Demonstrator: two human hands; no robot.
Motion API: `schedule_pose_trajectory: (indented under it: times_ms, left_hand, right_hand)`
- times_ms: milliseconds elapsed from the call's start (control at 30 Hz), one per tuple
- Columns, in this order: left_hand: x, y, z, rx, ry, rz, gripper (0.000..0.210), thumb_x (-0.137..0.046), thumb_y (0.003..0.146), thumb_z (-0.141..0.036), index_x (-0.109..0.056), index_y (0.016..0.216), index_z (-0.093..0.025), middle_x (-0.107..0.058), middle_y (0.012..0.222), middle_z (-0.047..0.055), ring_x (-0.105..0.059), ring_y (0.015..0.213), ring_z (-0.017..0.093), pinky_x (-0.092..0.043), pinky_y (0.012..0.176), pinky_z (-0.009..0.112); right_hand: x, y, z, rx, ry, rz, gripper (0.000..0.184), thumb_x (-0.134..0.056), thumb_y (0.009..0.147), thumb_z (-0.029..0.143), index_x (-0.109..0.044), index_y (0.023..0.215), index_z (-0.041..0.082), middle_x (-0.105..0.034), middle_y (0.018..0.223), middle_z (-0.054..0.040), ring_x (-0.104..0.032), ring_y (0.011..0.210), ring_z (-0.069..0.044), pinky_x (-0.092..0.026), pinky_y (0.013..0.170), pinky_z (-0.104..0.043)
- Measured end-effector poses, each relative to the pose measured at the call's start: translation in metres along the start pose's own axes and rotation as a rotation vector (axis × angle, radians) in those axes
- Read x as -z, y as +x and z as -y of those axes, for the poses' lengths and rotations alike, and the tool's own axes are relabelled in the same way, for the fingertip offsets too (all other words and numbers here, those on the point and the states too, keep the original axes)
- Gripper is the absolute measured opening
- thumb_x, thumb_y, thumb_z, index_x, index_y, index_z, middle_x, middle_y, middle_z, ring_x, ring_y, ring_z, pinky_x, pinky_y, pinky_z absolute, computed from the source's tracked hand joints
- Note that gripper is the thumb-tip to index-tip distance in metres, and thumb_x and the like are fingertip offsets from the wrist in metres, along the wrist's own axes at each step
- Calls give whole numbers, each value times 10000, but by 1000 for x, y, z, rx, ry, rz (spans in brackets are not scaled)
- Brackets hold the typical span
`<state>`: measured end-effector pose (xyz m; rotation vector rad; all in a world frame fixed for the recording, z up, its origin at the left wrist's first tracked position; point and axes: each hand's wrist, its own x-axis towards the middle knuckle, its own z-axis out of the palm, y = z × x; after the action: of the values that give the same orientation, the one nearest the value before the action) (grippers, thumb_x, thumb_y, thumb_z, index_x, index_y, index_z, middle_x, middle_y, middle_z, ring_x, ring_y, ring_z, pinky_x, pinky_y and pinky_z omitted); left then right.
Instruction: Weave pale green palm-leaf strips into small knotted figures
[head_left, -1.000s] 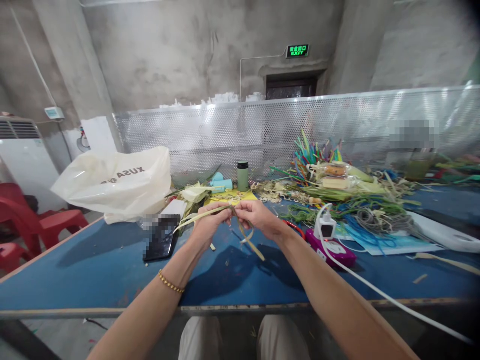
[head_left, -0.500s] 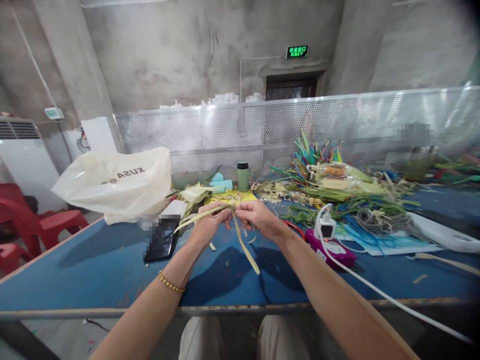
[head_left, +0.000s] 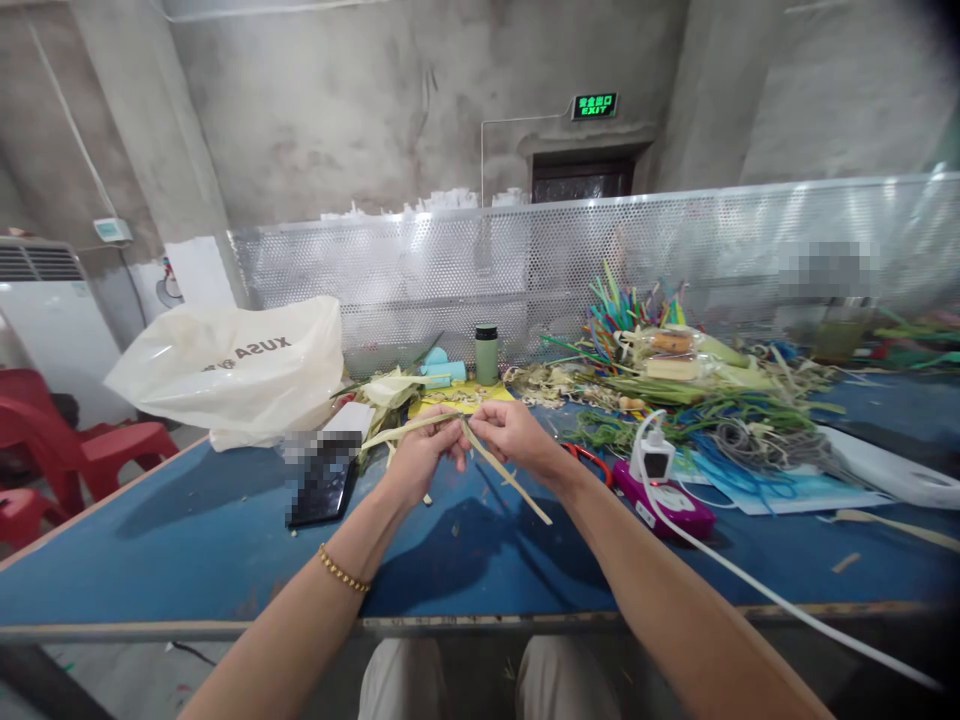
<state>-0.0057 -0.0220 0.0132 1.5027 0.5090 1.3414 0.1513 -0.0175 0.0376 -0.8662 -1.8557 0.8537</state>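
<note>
Some pale yellow-green, flat, leaf-like strips (head_left: 517,483) are pinched narrowly between the fingertips of the left hand (head_left: 424,455) and the right hand (head_left: 514,430), above a blue tabletop (head_left: 225,560). Their ends reach out over the left hand and slant down below the right; exactly how they cross at the fingertips is too small to tell.

Near the left wrist lies a black, glossy, rectangular phone (head_left: 330,488), with a cream plastic bag (head_left: 240,365) beyond it. Behind the hands stands a green cylindrical bottle (head_left: 486,360) with a dark top. Crowding the right forearm are red loop-shaped handles (head_left: 598,467) and a purple box (head_left: 686,515) bearing a white charger (head_left: 651,458), whose white cable (head_left: 795,605) runs off the table's near edge. Tangled green strands (head_left: 611,432) lie just behind these.
</note>
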Motion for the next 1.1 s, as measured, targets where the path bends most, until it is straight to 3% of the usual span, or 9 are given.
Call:
schedule_pose_trajectory:
  times_ms: [200,333,533,800,933,1100]
  left_hand:
    - [-1,1,2,-59,210,-80,192,-561,828,-336,-568,855,-147,-471,459,-58,-379,382,66,-267,433,213]
    - [-1,3,3,-44,171,-61,260,-565,822,-369,-602,726,-129,-470,442,-38,-380,397,61,-293,461,215]
    - [-1,3,4,31,33,-128,296,-636,758,-398,-673,832,-113,-506,497,-30,-381,374,54,-259,385,207]
    - [-6,0,2,70,-79,-163,266,-669,716,-378,-652,732,-113,-482,445,-41,-345,331,38,-229,371,203]
    - [-6,1,4,44,-56,-222,261,-678,711,-362,-652,653,-110,-486,444,-29,-365,382,45,-267,413,203]
    - [-9,1,0,15,-134,-322,188,-761,609,-281,-713,697,-122,-608,604,14,-492,566,83,-376,553,209]
  right_hand:
    - [-4,0,-2,0,-9,1,186,-547,785,294,-521,658,160,-410,414,73,-357,353,-61,-265,368,-189]
    - [-4,1,-5,5,1,10,227,-559,799,340,-524,660,163,-420,389,72,-358,335,-63,-242,359,-191]
    - [-3,1,-2,-16,27,15,274,-585,792,367,-491,619,177,-412,356,74,-345,324,-66,-240,361,-198]
    - [-7,0,-4,28,-18,13,272,-565,806,372,-484,630,180,-414,399,74,-368,339,-68,-259,357,-197]
    - [-8,-1,-3,47,-47,10,289,-552,817,369,-456,616,185,-410,396,74,-368,342,-66,-263,364,-198]
    - [-10,-1,-2,41,-2,26,303,-553,816,387,-426,616,197,-381,389,81,-362,338,-68,-268,362,-202]
